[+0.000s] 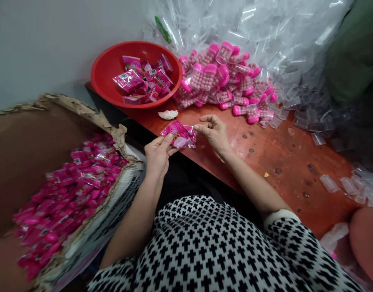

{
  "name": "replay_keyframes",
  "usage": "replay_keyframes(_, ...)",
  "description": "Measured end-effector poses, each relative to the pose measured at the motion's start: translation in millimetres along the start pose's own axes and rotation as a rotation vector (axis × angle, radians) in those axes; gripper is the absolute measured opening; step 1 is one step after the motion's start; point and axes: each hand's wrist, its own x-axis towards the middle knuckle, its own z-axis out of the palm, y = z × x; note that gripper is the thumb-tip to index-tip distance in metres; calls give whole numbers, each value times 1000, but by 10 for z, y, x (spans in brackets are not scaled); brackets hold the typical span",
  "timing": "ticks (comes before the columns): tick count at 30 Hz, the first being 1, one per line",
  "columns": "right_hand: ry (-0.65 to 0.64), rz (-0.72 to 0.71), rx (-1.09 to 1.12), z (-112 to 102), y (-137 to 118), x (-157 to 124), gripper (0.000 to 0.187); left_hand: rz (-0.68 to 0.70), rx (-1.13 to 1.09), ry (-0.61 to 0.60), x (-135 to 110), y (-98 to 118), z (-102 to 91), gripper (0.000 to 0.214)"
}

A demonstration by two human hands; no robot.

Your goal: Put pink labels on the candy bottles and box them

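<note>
In the middle of the frame the two hands hold one pink packet (178,135) between them, just above the near edge of the red-brown table (280,162). The left hand (157,152) pinches the left side of the packet with thumb and forefinger. The right hand (213,132) nips the clear right end with its fingertips, and its other fingers are loosely curled.

In my judgement, the hold is good when both pinches stay on the outer edges, so the printed middle is flat and free to see. The pull between the hands should be gentle, because the film looks thin and slippery.

In the upper middle stands a red bowl (110,67) with similar sachets (143,79) inside. To the right of it lies a heap of filled tubes (216,77) with pink caps, and behind and beside this a large mass of empty clear tubes (280,40). A small white scrap (168,114) lies just beyond the packet. On the left side of the frame a torn cardboard box (28,138) holds many wrapped pink pieces (70,186). Nothing stands between the hands; only the tube heap is near to the right hand.
</note>
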Motion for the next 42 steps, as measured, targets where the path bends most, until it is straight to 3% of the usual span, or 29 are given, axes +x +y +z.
replay_keyframes(2, -42, -4, -11, -4, 17, 23, 43, -32, 0, -41, 5, 17, -14, 38)
replay_keyframes(7, -292, 57, 56, 56, 9, -6, 39, -18, 63, -103, -1, -9, 14, 37)
replay_keyframes(10, -238, 42, -19, 64, 33, 15, 33, 74, 191, -59, 34, -53, -31, 35)
replay_keyframes(13, -121, -62, -315, 63, 79, 60, 21, 161, 231, 11, 55, -52, -94, 34)
replay_keyframes(17, -142, -212, -995, 59, 78, 72, 17, 46, 126, 28, 7, 28, -65, 24)
replay_keyframes(19, -162, -277, -1142, -4, 23, 61, 21, -12, 76, 36, -29, 73, -14, 16)
replay_keyframes(22, -42, -324, -1202, -282, -138, 47, 28, -89, 3, 49, -70, 113, 55, 16)
replay_keyframes(25, 192, -233, -1397, -773, -345, 105, 32, -153, -62, 46, -83, 108, 104, 18)
replay_keyframes(27, 225, -232, -1589, -1133, -465, 201, 38, -191, -111, 43, -82, 90, 136, 15)
replay_keyframes(30, -88, -394, -1811, -1563, -582, 359, 42, -227, -197, 40, -88, 69, 192, 12)
replay_keyframes(32, -274, -422, -1881, -1736, -613, 425, 40, -258, -246, 24, -106, 67, 223, 11)
replay_keyframes(35, -358, -417, -1921, -1861, -600, 450, 36, -295, -272, 12, -132, 66, 248, 9)
replay_keyframes(37, -317, -418, -1915, -1878, -561, 431, 31, -303, -265, 15, -133, 60, 253, 11)
replay_keyframes(39, -166, -405, -1851, -1827, -514, 367, 32, -326, -281, 24, -123, 49, 255, 15)
replay_keyframes(42, 132, -353, -1469, -1564, -458, 119, 34, -338, -332, 32, -107, 22, 263, 17)
